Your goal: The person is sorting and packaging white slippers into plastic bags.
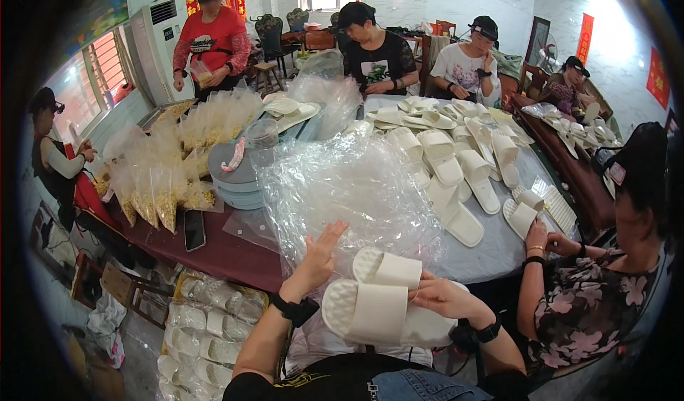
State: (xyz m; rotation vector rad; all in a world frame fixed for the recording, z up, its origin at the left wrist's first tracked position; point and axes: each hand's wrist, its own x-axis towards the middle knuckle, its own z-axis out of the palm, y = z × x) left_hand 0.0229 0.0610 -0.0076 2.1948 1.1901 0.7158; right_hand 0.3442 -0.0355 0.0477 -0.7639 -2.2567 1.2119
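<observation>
In my right hand [449, 296] is a pair of white slide slippers [370, 312], held sideways close to my body, with the fingers closed over the straps. My left hand [320, 253] holds nothing; its fingers are stretched out over the near edge of a stack of clear plastic bags [342, 194]. Whether the fingertips touch the plastic I cannot tell. Beyond and right of the bags lies a heap of loose white slippers [442, 159] on the table.
Bagged slippers fill a yellow-rimmed crate [265, 301] at lower left. Left on the table are bags of small yellow pieces [160, 194], a phone [194, 230] and round grey-blue containers [235, 176]. A co-worker's hands [541, 237] handle a slipper at right; several other people surround the tables.
</observation>
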